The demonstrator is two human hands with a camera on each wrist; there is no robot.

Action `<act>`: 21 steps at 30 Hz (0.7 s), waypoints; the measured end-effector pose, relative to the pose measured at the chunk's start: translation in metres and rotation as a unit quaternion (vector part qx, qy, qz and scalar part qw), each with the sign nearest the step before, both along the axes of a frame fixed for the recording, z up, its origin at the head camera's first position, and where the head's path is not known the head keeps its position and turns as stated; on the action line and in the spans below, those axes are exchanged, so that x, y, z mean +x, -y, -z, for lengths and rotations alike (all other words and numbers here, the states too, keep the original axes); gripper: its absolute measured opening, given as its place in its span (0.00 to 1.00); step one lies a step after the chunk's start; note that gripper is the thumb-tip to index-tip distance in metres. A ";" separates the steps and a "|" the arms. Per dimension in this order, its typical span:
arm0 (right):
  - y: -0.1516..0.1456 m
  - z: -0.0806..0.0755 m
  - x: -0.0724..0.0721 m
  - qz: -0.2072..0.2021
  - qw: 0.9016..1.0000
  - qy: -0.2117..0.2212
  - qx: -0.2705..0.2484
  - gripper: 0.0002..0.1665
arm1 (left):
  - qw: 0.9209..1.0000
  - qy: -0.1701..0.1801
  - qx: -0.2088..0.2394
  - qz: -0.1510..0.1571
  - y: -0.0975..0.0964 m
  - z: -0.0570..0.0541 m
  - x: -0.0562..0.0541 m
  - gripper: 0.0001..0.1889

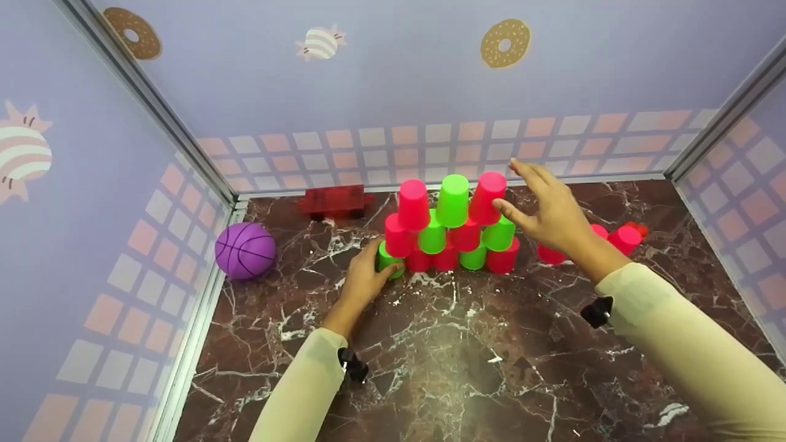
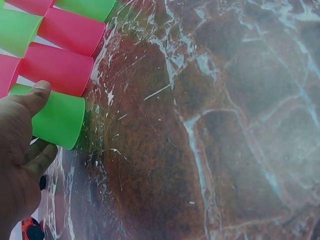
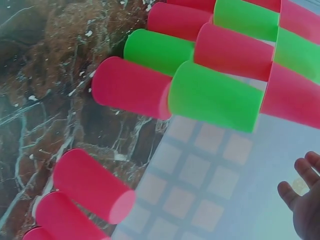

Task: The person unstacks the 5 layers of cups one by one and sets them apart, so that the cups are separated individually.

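on the marbled tabletop (image 1: 454, 374), head view: cup stack (image 1: 465, 238), pink and green, mouths down, three rows, near the back wall (image 1: 393, 80). left hand (image 1: 363, 279) at the stack's left foot, thumb and fingers curled round the end green cup (image 1: 391, 264) of the bottom row; likely steadying it, since each upper cup straddles two below and depends on their spacing. right hand (image 1: 552, 209) at the stack's upper right, fingers spread, gripping nothing, thumb near the top row's right pink cup (image 1: 491, 196); perhaps held off to spare a knock. left of stack: purple ball (image 1: 245, 250); behind-left, red wheeled toy (image 1: 334, 201). right of stack, apart: loose pink cups (image 1: 626, 240). left wrist view: thumb on one flank of the end cup, fingers on the other; most room for moving lies in front of the stack. right wrist view: hand apart from the stack, a gap showing; wall behind the stack, so tightest there; loose cups edge the stack's right side.
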State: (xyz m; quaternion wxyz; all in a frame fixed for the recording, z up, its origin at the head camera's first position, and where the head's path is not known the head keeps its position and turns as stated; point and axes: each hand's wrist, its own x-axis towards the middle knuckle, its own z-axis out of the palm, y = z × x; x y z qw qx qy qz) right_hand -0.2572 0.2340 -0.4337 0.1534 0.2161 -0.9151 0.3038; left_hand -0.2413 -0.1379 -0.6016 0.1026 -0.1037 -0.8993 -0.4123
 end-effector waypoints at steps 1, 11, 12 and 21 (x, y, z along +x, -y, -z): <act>0.002 -0.001 -0.001 -0.004 1.000 0.003 0.001 0.46 | 1.000 -0.005 -0.001 0.001 0.002 0.008 -0.004 0.37; 0.015 0.000 -0.009 -0.009 1.000 0.023 0.007 0.46 | 1.000 -0.027 0.008 0.007 0.007 0.029 -0.013 0.35; 0.015 0.000 -0.009 -0.006 1.000 0.023 0.009 0.45 | 1.000 -0.019 0.012 0.007 0.006 0.026 -0.012 0.36; 0.012 -0.002 -0.007 -0.007 1.000 0.006 -0.007 0.41 | 0.999 -0.016 -0.032 -0.007 0.010 0.050 -0.026 0.37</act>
